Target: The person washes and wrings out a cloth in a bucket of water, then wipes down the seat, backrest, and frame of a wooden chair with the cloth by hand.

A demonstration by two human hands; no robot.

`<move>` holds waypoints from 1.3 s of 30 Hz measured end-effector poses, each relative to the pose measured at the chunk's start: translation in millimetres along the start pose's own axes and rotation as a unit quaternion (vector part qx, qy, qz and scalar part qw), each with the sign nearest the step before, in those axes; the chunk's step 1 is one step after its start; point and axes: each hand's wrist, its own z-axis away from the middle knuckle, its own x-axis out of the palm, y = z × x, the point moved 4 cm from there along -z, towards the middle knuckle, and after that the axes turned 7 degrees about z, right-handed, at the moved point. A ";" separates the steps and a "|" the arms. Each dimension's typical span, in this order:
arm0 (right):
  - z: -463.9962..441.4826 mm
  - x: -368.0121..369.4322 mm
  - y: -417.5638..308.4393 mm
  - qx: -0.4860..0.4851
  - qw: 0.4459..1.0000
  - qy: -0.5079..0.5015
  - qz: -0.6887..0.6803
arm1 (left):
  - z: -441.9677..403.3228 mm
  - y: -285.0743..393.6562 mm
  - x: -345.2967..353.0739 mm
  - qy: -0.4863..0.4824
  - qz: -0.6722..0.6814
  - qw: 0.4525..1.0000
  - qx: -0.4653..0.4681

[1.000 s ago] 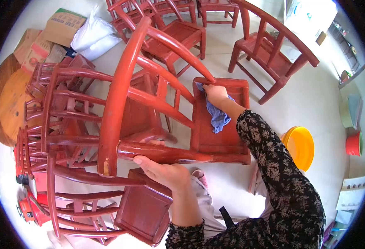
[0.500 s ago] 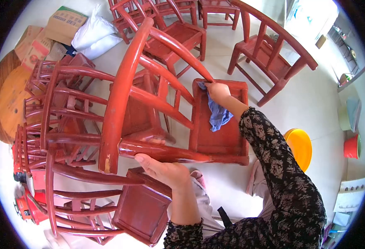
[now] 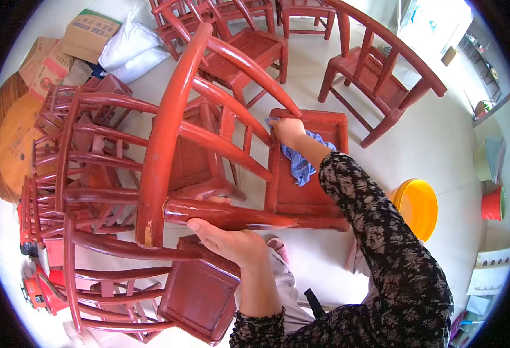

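A red wooden chair [image 3: 336, 168] is in front of me, its slatted backrest reaching up and left. My left hand [image 3: 237, 246] is wrapped around the chair's near back post from below, with fingertips showing on the far side. At the far corner of the seat, my right hand [image 3: 288, 132] is closed on a blue cloth [image 3: 302, 168]. The cloth's loose end hangs down over the seat panel. My right hand sits close to the base of the far back post, and its fingertips are partly hidden by the hand itself.
Several more red chairs stand around, one at upper right [image 3: 377, 78] and one at lower left [image 3: 202, 293]. A yellow bucket [image 3: 420, 209] is on the floor to the right. Cardboard boxes [image 3: 89, 35], a white bag [image 3: 133, 52] and round wooden boards [image 3: 20, 142] lie at upper left.
My right hand has moved a little left with the cloth, toward the backrest. My left hand keeps its grip on the post. The chair has barely shifted.
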 end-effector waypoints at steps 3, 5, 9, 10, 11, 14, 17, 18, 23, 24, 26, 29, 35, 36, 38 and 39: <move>-10.5 5.4 -3.2 0.026 0.998 -0.051 0.040 | -0.8 0.1 -0.6 -0.002 0.009 1.000 -0.006; -3.7 -4.5 0.9 0.009 0.999 -0.039 0.027 | -0.9 -0.1 -1.0 -0.004 0.014 1.000 -0.013; 15.7 -11.5 27.6 0.035 0.991 -0.077 0.103 | -1.9 1.6 -0.6 -0.029 0.014 0.999 -0.012; 25.7 -3.8 42.9 0.032 0.993 -0.058 0.101 | -1.9 1.4 -1.1 -0.028 0.017 0.999 -0.016; 36.2 -6.1 53.1 0.032 0.992 -0.060 0.105 | -2.1 1.6 -1.4 -0.026 0.020 0.999 -0.019; 55.1 -13.2 72.9 0.072 0.985 -0.073 0.136 | -2.3 4.0 -1.6 -0.014 0.000 1.000 -0.017; 43.3 -2.0 70.9 0.169 0.976 -0.082 0.107 | -0.2 5.7 1.1 -0.025 -0.005 1.000 -0.010; 38.3 -0.3 62.8 0.160 0.980 -0.087 0.081 | 0.6 6.3 1.3 -0.028 -0.015 0.999 -0.010; 16.6 10.1 14.8 0.135 0.990 0.005 0.032 | -1.7 0.7 -0.7 -0.034 -0.010 0.999 -0.007; 16.6 12.3 14.2 0.154 0.987 -0.038 0.004 | -1.3 0.7 -1.2 -0.016 -0.004 1.000 -0.014; 24.7 7.6 20.0 0.132 0.991 -0.035 0.004 | -1.9 0.5 -2.0 0.003 0.002 1.000 -0.022; 41.0 0.3 26.1 0.106 0.994 -0.004 0.020 | -2.0 0.9 -1.2 0.008 -0.001 1.000 -0.013; 47.1 18.8 14.7 0.061 0.998 0.005 0.023 | -0.2 0.3 -0.4 -0.032 -0.034 0.999 0.018; 43.2 21.4 12.3 0.090 0.996 0.010 0.008 | -1.2 -0.8 -1.0 -0.026 -0.016 1.000 0.004; 37.8 24.0 10.2 0.143 0.989 0.017 -0.030 | -1.3 -1.0 -0.2 -0.020 0.002 1.000 -0.010; 35.3 24.0 10.3 0.142 0.989 0.017 -0.030 | -1.0 0.4 1.8 -0.019 0.003 1.000 -0.011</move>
